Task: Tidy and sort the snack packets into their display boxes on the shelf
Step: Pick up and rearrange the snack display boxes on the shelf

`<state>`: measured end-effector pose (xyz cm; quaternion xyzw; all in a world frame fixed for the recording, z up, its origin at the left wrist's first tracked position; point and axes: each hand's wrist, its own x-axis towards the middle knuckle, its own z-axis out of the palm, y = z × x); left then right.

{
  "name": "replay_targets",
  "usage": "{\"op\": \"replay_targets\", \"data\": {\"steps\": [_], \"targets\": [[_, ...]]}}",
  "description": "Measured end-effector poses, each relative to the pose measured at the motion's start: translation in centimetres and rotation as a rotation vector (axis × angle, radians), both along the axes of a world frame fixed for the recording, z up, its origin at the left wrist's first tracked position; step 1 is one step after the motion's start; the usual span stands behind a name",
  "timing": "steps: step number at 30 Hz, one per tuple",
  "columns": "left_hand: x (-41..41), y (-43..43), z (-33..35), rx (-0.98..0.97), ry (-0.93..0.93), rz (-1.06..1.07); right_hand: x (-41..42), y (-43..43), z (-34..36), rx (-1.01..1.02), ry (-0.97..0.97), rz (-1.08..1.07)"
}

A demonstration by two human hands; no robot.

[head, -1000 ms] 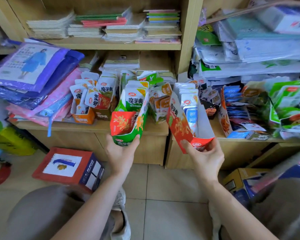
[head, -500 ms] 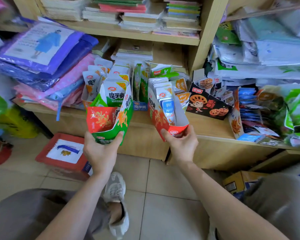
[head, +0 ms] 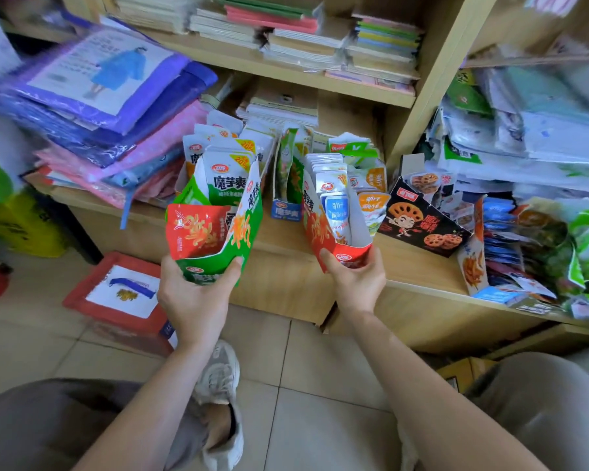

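Crouches on a tiled floor [head: 320,362], one pale shoe [head: 218,372] planted between the knees. Grips the lower end of a green display box [head: 249,229] in the left hand [head: 194,300], fingers [head: 166,266] curled round one side and thumb up the other. Holds it tilted, off the shelf [head: 283,232] and just before its front edge, with white-and-green snack packets [head: 225,185] standing inside. Grips the lower end of a red display box [head: 315,236] in the right hand [head: 357,283] the same way, white-and-blue packets [head: 335,205] upright inside it, also just off the front edge.

Beside the left arm, a red carton [head: 123,290] on the floor.

Farther back on the shelf: a narrow blue-based box [head: 286,209] standing between the two held ones, a black lotus-root box [head: 422,222] near the front edge to the right, bagged raincoats [head: 99,79] piled at the left end. Above, stacked notebooks [head: 320,39] on the upper shelf.
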<state>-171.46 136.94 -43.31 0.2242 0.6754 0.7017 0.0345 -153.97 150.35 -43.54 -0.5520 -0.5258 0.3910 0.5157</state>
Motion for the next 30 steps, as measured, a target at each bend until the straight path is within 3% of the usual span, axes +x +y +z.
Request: {"op": "replay_targets", "data": {"steps": [7, 20, 23, 27, 30], "targets": [[-0.6, 0.1, 0.1, -0.003, -0.023, 0.016, -2.2, 2.7, 0.5, 0.007, -0.141, 0.165], [0.5, 0.1, 0.3, -0.013, 0.005, -0.045, -2.1, 1.3, -1.4, 0.029, -0.078, -0.128], [1.1, 0.1, 0.0, -0.037, 0.007, -0.068, -3.3, 2.6, -1.3, -0.024, -0.194, -0.081], [2.0, 0.5, -0.6, -0.090, 0.007, -0.101, -3.0, 4.0, -1.5, -0.035, -0.513, 0.037], [2.8, 1.1, -0.9, -0.111, 0.009, -0.124, -1.3, 4.6, -1.7, -0.065, -0.572, 0.244]]}}
